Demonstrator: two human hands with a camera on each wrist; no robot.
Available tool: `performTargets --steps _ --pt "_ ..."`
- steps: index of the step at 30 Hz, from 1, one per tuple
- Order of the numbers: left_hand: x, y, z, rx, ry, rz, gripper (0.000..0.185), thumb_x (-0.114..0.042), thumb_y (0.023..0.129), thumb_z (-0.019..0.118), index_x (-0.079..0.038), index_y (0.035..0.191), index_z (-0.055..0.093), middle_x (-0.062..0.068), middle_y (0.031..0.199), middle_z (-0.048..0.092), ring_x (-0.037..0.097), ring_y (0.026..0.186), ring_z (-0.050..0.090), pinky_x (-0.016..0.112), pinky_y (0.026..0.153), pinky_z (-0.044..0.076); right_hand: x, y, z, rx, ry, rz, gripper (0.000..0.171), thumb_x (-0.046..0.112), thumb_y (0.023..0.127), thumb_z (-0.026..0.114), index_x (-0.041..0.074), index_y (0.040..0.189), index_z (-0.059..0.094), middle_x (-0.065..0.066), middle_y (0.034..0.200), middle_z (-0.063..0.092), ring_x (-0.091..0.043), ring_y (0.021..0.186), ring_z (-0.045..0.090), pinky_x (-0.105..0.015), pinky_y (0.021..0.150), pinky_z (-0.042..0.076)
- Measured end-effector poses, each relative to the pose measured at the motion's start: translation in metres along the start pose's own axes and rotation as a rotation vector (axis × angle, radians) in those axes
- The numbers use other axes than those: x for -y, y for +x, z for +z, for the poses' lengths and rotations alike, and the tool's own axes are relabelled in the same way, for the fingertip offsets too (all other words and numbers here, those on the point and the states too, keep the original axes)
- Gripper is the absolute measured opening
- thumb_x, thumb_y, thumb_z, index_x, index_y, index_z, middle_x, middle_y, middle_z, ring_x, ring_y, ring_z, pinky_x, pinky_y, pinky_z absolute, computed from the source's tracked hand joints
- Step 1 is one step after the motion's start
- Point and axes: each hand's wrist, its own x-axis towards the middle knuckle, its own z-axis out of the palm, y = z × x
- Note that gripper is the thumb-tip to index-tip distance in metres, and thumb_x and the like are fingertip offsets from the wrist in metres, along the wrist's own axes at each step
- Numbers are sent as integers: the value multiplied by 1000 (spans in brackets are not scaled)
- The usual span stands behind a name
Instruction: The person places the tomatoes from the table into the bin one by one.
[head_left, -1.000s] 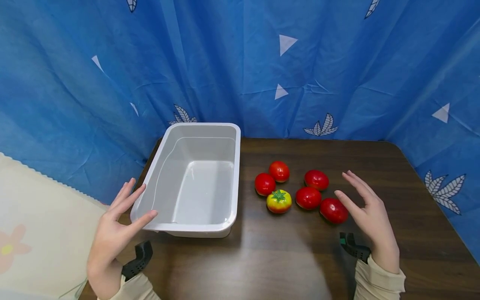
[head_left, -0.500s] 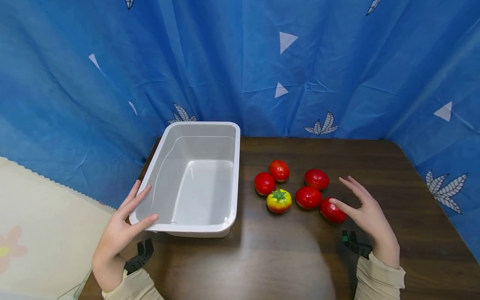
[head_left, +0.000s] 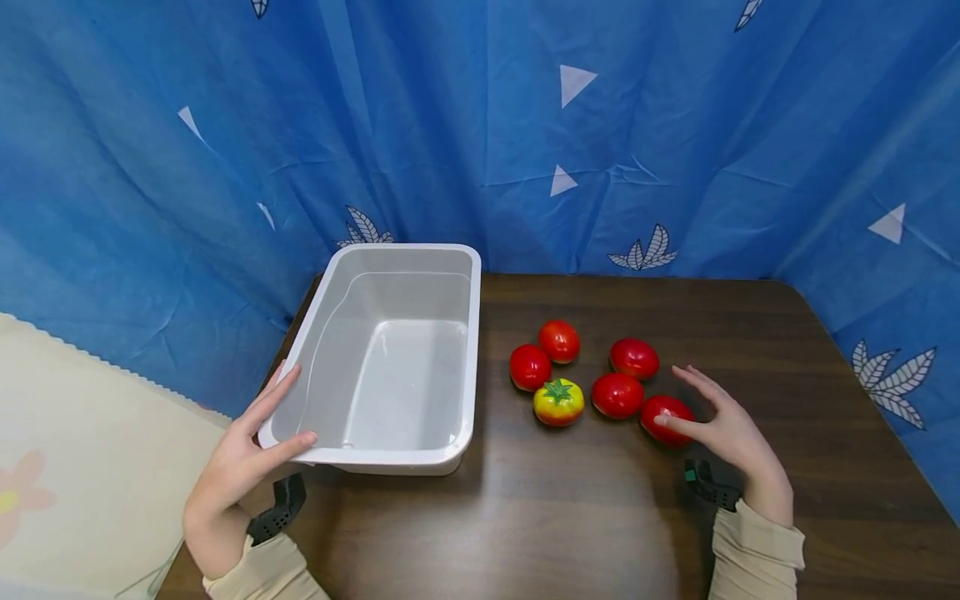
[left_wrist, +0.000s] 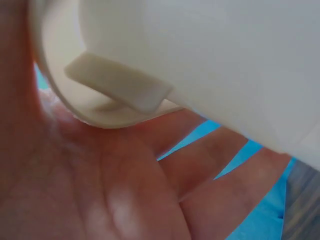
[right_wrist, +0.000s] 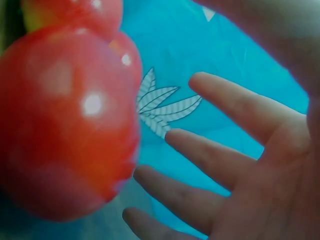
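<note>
My left hand [head_left: 240, 462] rests on the near left corner of a grey plastic tub [head_left: 468, 358], thumb over the front rim and fingers along the left side. In the left wrist view its fingers [left_wrist: 200, 157] extend under the rim, outside the wall. My right hand [head_left: 738, 429] hovers spread beside the nearest glossy red tomato [head_left: 663, 417], its thumb overlapping the tomato in the head view. A gap shows between that tomato and the fingers [right_wrist: 195, 195] in the right wrist view. Behind it lie two red tomatoes, one nearer [head_left: 617, 395] and one farther [head_left: 634, 358].
Left of these lie two more red tomatoes, one nearer [head_left: 529, 367] and one farther [head_left: 558, 342], with a yellow-red tomato [head_left: 558, 403] bearing a green leaf mark. All stand on a dark wooden table [head_left: 525, 517]. A blue curtain [head_left: 450, 125] hangs along its back and sides.
My left hand has moved right and settled on the tub's corner. My right hand has come lower and closer to the nearest red tomato. Tub and tomatoes stay put.
</note>
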Motion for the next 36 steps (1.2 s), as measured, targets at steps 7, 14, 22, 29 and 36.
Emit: performTargets --steps 7,14,22,29,36 --pt "0 1 -1 2 9 -2 85 9 76 70 -14 148 30 -1 157 8 10 140 11 9 91 27 -16 2 7 24 100 -17 83 29 81 73 8 148 27 -27 149 22 -51 129 20 -71 89 27" --pt "1 0 0 -2 8 -1 85 9 76 70 -13 148 31 -3 157 10 10 140 11 10 91 28 -29 6 15 63 173 16 83 28 81 72 8 148 27 -29 144 26 -49 122 28 -62 85 40" --pt "2 0 1 -5 3 2 85 9 75 71 -12 147 32 -2 157 10 10 140 11 9 92 28 -37 7 17 64 170 22 82 29 80 74 8 146 30 -28 143 29 -47 120 31 -61 86 41" --pt "1 0 1 -4 -9 3 84 10 76 70 -12 148 31 -2 157 10 10 140 10 10 91 28 -36 7 15 68 158 47 75 33 82 72 5 141 36 -26 136 37 -41 115 38 -43 80 46" --pt "2 1 1 2 -24 -1 85 10 76 70 -11 148 30 -2 157 9 10 140 11 9 91 30 -32 7 13 63 150 54 72 34 82 72 4 138 39 -25 132 42 -38 111 42 -37 76 47"
